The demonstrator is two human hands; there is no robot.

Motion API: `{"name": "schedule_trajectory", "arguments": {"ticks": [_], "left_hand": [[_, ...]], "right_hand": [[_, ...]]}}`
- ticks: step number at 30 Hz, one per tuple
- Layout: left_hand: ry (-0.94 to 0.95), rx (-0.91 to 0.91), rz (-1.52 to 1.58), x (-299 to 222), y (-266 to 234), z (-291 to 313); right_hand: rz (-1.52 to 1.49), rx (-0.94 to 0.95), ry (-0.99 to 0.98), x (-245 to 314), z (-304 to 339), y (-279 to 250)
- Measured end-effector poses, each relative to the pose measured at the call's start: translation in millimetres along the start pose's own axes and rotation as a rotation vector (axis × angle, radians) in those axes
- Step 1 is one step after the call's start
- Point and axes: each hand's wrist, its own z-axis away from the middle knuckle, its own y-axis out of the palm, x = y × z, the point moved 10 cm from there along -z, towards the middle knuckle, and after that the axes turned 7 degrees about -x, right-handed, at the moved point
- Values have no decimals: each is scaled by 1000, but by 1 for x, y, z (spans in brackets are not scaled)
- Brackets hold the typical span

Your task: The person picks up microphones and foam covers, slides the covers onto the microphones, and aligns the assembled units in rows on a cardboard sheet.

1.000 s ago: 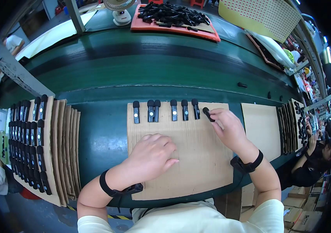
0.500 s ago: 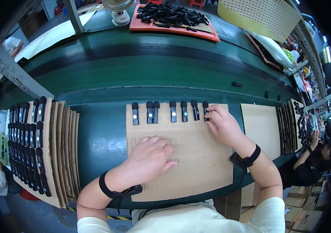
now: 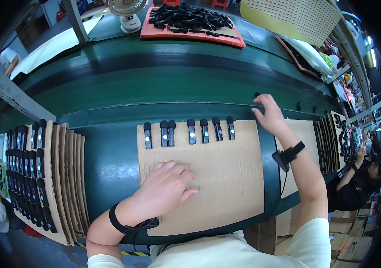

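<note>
A row of several small black wireless microphones with foam tops [image 3: 192, 131] lies along the far edge of a cardboard sheet [image 3: 217, 187]. Most show a small pale round light or mark. My left hand [image 3: 167, 187] rests on the left half of the sheet, fingers loosely bent, thumb apart, holding nothing. Beyond the sheet's far right corner, my right hand [image 3: 271, 114] reaches over the green belt, thumb and fingers apart. Just past its fingertips is a black microphone [image 3: 257, 94], partly hidden by the hand.
Stacked cardboard sheets with rows of microphones [image 3: 38, 163] stand at left. Another bare sheet [image 3: 300, 147] and a stack [image 3: 326, 145] lie at right. Across the green belt [image 3: 154, 85] are a red tray [image 3: 190, 38] heaped with black pieces and a fan [image 3: 130, 22]. Co-workers sit at both sides.
My right hand has let go of the rightmost microphone in the row and moved away and right, over the belt. My left hand stays on the cardboard. The view has shifted slightly.
</note>
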Motion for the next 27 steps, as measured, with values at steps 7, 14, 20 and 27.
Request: {"name": "schedule_trajectory", "arguments": {"ticks": [7, 14, 20, 27], "left_hand": [[-2, -8, 2, -1, -1, 0], [-19, -18, 49, -7, -10, 0], [-47, -102, 130, -6, -34, 2], [-2, -321, 388, -23, -61, -4]], "right_hand": [[191, -75, 258, -114, -21, 19], [77, 74, 460, -129, -18, 32], [-369, -48, 192, 42, 12, -19], [-688, 87, -14, 185, 96, -64]]}}
